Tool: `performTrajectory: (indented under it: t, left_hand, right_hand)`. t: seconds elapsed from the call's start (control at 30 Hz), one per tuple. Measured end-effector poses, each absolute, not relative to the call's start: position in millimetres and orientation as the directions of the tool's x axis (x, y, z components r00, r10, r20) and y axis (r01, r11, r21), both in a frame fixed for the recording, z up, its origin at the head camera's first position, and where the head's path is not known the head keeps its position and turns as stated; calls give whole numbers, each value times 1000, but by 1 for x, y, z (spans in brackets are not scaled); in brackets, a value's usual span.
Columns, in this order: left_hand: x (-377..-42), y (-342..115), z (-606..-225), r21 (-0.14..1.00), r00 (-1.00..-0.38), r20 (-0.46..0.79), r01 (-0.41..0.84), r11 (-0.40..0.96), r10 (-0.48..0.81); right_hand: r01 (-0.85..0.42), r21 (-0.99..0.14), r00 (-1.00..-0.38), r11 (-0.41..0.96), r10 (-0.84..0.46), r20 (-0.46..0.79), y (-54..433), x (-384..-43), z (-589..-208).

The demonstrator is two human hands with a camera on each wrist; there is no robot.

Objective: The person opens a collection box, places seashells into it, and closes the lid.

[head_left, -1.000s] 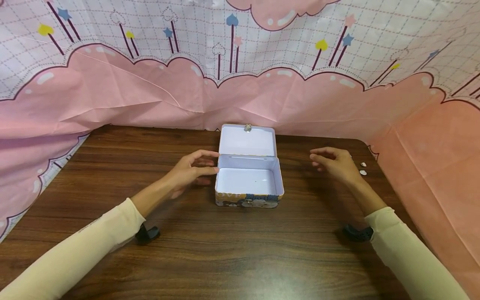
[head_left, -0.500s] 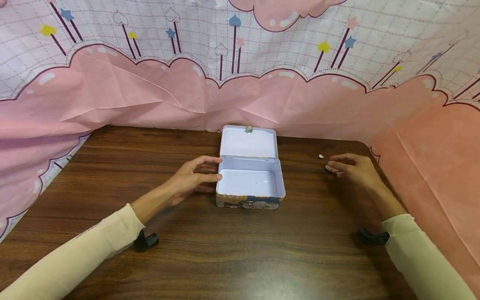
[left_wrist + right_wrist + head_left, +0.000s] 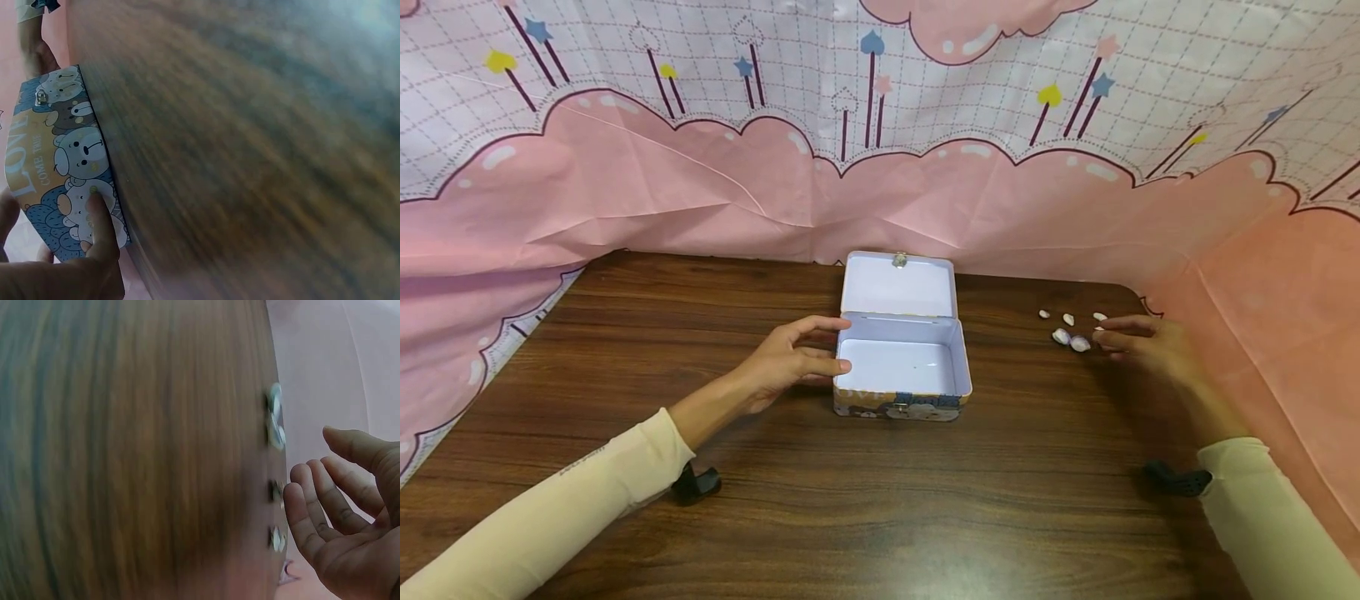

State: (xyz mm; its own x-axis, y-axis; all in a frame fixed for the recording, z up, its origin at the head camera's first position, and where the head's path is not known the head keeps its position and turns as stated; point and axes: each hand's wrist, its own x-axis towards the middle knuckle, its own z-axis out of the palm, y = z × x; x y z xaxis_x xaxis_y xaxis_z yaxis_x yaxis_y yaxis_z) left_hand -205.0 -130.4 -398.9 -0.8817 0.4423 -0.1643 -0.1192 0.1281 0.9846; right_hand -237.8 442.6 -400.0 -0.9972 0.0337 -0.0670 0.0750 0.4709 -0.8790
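Note:
A tin box (image 3: 901, 367) with a white inside and printed cartoon bears stands mid-table, its hinged lid (image 3: 898, 285) raised at the back. My left hand (image 3: 786, 362) is at the box's left end, thumb and index fingertips at the rim. In the left wrist view, a finger overlaps the bear print on the box (image 3: 78, 147). Toward the right, several small white and purplish seashells (image 3: 1080, 343) lie on the table. My right hand (image 3: 1157, 346) hovers over the rightmost ones, partly hiding them. The right wrist view shows its fingers loosely bent and apart, holding nothing.
The dark wooden table (image 3: 880, 500) runs up to a pink and white patterned cloth (image 3: 700, 183) at the back. Another stretch of pink cloth (image 3: 1277, 317) borders the right side, close to the right hand. Black bands (image 3: 696, 485) are on both wrists.
My right hand has moved right, from beside the box to past the seashells, and more of them now lie uncovered on the table. My left hand has stayed at the box, shifting slightly.

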Motion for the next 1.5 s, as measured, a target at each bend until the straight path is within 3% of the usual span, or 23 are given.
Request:
performTrajectory:
  t: [0.13,0.37,0.73,1.03,1.5]
  left_hand:
    - [-206,-131,-401,983,-880,-169,-121,134,444]
    - [-206,-131,-402,980,-866,-193,-149,131,461]
    - [-207,-132,-397,973,-835,-229,-180,145,500]
    - [-209,-130,-398,970,-818,-243,-199,140,521]
    - [-210,-135,-396,969,-818,-245,-195,149,520]
  right_hand:
    - [84,-879,-996,470,59,-64,455,-235,-397]
    - [110,-936,-993,335,78,-88,477,-233,-398]
    - [133,-878,-991,459,67,-115,499,-229,-403]
    - [114,-698,-991,707,29,-133,520,-227,-412]
    - [59,-610,-998,790,42,-43,507,-234,-413]
